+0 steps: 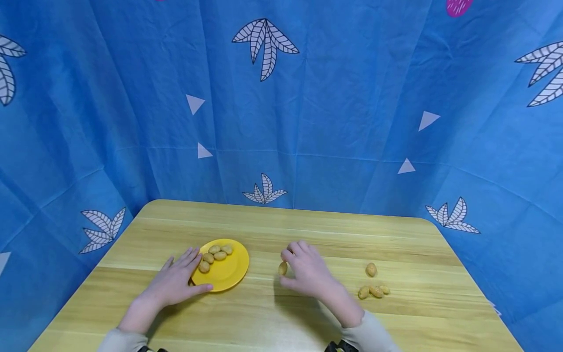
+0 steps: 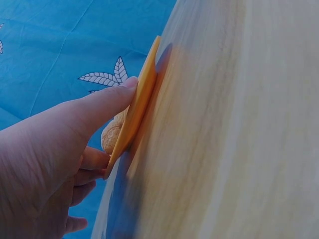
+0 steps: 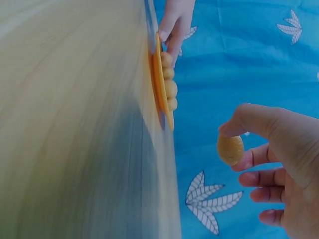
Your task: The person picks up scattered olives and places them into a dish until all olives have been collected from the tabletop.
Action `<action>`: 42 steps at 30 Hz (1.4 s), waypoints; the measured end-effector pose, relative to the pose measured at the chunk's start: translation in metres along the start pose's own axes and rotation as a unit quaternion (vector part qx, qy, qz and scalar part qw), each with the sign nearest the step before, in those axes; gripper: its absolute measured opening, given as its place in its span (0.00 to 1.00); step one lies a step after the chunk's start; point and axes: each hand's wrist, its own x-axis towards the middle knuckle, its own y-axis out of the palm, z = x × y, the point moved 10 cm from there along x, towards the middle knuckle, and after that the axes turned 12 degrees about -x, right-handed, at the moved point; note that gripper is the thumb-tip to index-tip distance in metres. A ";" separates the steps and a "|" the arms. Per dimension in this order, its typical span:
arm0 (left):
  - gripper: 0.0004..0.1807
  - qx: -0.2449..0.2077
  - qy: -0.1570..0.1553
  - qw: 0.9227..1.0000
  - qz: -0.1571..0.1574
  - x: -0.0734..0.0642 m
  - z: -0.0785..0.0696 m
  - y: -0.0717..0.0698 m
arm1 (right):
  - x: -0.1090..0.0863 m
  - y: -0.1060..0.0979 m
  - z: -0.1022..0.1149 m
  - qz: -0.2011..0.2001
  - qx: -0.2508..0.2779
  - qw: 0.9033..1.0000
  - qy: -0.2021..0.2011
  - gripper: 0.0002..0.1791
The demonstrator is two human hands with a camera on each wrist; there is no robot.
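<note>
A yellow plate point(image 1: 233, 269) lies on the table with several walnuts point(image 1: 220, 255) grouped on its far left part. My left hand point(image 1: 176, 282) rests at the plate's left side, fingers fairly straight. Its thumb touches the near rim, as the left wrist view also shows. To the right of the plate, my right hand point(image 1: 308, 271) pinches one walnut point(image 3: 230, 149) between thumb and index finger, held above the table. The other right fingers are loosely bent and away from it. Farther right, a single walnut point(image 1: 371, 269) lies behind a small cluster of walnuts point(image 1: 376, 292).
The wooden table point(image 1: 272, 318) has rounded far corners. A blue cloth point(image 1: 334, 122) with white leaf prints hangs behind it and along both sides.
</note>
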 end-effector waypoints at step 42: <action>0.55 0.003 0.005 1.000 -0.005 -0.001 -0.001 -0.002 | 0.062 0.008 0.074 -0.013 0.015 0.999 -0.048 0.17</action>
